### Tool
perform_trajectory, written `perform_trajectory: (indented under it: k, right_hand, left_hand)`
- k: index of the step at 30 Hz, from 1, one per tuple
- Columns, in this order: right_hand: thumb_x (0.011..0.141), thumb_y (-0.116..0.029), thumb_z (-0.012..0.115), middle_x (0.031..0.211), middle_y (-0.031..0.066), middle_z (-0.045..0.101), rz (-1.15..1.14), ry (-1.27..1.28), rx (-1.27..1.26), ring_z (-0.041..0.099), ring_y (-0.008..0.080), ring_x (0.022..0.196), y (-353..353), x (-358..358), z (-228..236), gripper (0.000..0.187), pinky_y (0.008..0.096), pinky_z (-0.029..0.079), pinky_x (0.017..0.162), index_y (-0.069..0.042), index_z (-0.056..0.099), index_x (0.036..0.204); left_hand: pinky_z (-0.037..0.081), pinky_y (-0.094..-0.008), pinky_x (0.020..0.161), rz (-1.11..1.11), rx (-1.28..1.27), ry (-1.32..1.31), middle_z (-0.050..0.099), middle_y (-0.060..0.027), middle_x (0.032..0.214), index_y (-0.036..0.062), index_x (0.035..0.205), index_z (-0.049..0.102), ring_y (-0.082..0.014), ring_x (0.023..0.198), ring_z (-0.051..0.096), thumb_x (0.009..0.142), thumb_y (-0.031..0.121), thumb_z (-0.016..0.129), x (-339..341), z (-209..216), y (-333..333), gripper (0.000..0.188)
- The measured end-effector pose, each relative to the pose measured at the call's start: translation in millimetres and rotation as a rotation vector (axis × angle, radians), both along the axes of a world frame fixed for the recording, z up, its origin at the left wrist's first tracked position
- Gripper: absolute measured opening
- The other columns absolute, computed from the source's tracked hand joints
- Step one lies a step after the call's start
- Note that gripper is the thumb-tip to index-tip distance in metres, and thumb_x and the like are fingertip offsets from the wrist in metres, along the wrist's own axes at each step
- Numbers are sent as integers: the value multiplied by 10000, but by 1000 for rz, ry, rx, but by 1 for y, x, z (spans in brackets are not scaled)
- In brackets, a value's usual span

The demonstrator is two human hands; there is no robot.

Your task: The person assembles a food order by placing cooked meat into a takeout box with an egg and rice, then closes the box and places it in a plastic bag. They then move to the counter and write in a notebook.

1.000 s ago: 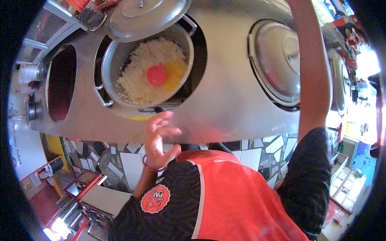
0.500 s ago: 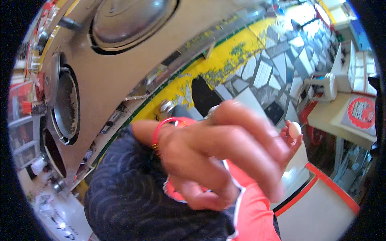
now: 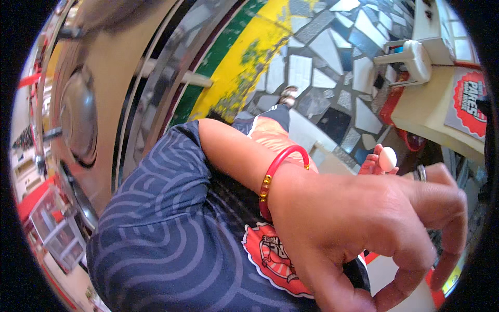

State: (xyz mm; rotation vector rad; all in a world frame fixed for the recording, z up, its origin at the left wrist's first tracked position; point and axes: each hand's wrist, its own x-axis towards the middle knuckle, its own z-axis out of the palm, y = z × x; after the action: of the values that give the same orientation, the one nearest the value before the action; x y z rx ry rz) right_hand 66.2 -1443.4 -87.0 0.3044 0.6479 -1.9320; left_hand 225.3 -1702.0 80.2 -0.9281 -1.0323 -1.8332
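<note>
My left hand (image 3: 358, 223) is large and close in the lower right, a red bangle with gold beads (image 3: 266, 190) around its wrist. Its fingers are bent and apart, with a ring on one; no object shows in them. The thumb and nearest fingertip come close together at the lower edge. Beyond it, my right hand (image 3: 369, 164) shows only its fingertips, closed around a smooth white egg (image 3: 388, 159). The left hand hides the rest of that hand. The left arm comes out of a dark wave-patterned sleeve (image 3: 166, 208).
A counter with a round metal lid (image 3: 80, 117) runs along the left. Clear plastic drawers (image 3: 58, 229) stand at lower left. The floor (image 3: 312, 73) has broken-tile paving beside a worn yellow strip (image 3: 244, 73). A white stool (image 3: 413, 60) and cream table (image 3: 421, 112) stand at right.
My left hand has moved right and down in the picture, and more of its forearm shows. The egg stays in my right hand. The view has shifted, with less of the counter in it.
</note>
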Motion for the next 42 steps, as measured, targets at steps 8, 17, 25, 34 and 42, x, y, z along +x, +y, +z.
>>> perform_trajectory:
  k: [8, 17, 25, 34, 42]
  right_hand:
    - [855, -503, 639, 1180, 216, 595, -491, 291, 283, 600, 195, 808, -46, -194, 21, 691, 261, 552, 676, 54, 493, 1235]
    - [872, -338, 655, 1149, 163, 608, -400, 361, 291, 640, 206, 901, -144, -452, 13, 496, 274, 577, 705, 0, 529, 1213]
    - [781, -155, 643, 1201, 135, 554, 275, 699, 24, 588, 219, 1016, -426, -719, 75, 627, 314, 510, 842, -17, 404, 1344]
    - [880, -28, 567, 1127, 133, 557, 637, 834, 8, 612, 254, 986, -761, -730, 112, 496, 345, 521, 865, 21, 407, 1346]
    - [788, -73, 713, 1179, 99, 570, 916, 1270, -749, 563, 182, 1068, -1135, -660, 172, 515, 316, 472, 906, 21, 500, 1247]
  left_hand:
    - [374, -433, 860, -385, -84, -75, 586, -132, 1012, 104, 699, 597, -315, 968, 535, 858, 246, 607, -258, 14, -73, 213]
    - [412, -411, 886, -126, -310, -114, 676, -94, 969, 115, 776, 710, -269, 1039, 548, 738, 322, 773, -365, 58, -306, 219]
    - [442, -402, 862, 1026, -345, -230, 647, -74, 942, 112, 779, 655, -250, 1021, 554, 737, 259, 766, -373, 141, -381, 189]
    - [427, -413, 897, 1834, -653, -530, 587, -103, 1042, 91, 869, 612, -267, 1076, 518, 786, 289, 709, -404, 166, -461, 235]
    - [414, -421, 928, 2242, -890, -920, 533, -128, 1130, 73, 949, 573, -283, 1126, 486, 829, 315, 658, -448, 170, -532, 283]
